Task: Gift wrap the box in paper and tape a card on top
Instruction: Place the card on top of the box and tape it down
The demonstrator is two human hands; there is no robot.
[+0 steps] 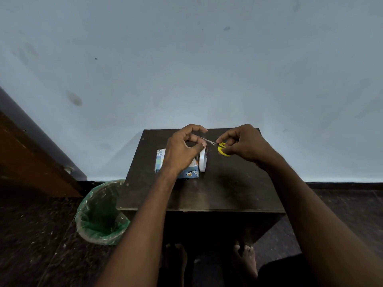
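On the dark table (217, 189) lies the box (189, 172), wrapped in blue patterned paper and partly hidden under my left hand (182, 150). A white tape roll (202, 160) stands on edge beside the box, on its right. With thumb and fingers my left hand pinches a strip of clear tape pulled up from the roll. Small yellow-handled scissors (222, 150) are gripped in my right hand (246, 145), and their blades point left at the tape strip between my two hands. No card shows.
A bin lined with a green plastic bag (101, 214) stands on the floor at the table's left front corner. A pale wall rises right behind the table. A wooden door (31, 160) is at the far left. My bare feet (245, 259) show under the table.
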